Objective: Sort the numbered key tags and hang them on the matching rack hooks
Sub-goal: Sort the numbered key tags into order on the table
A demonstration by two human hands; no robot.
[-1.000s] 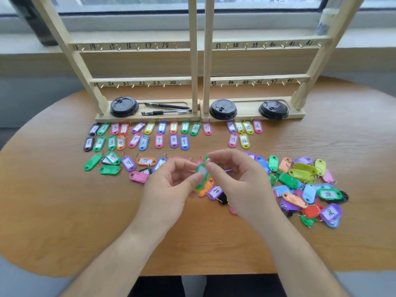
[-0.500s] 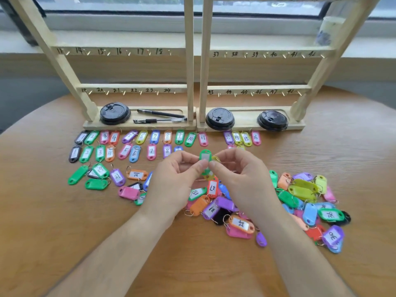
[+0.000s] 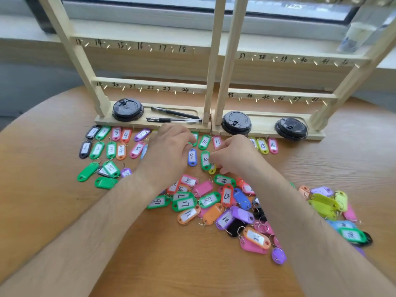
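The green tag marked 10 (image 3: 205, 160) lies flat on the table in the second sorted row, right of the blue tag 9 (image 3: 192, 157). My right hand (image 3: 234, 156) has its fingers curled against that tag's right edge and still pinches it; a yellow tag (image 3: 212, 169) pokes out below the fingertips. My left hand (image 3: 169, 150) hovers palm down over the middle of the rows, fingers relaxed, holding nothing and hiding the tags beneath. Two wooden racks (image 3: 211, 67) with numbered brass hooks stand behind, all hooks in view bare.
Sorted tags 1 to 16 (image 3: 116, 133) line up along the rack base. An unsorted pile of coloured tags (image 3: 225, 206) lies near me, spreading right. Three black cup lids (image 3: 128, 109) and two pens (image 3: 174, 116) sit on the rack bases. A window ledge runs behind.
Both hands moved forward from the pile to the sorted rows. The green tag they held up together now lies beside tag 9. My left hand let go and shifted left.
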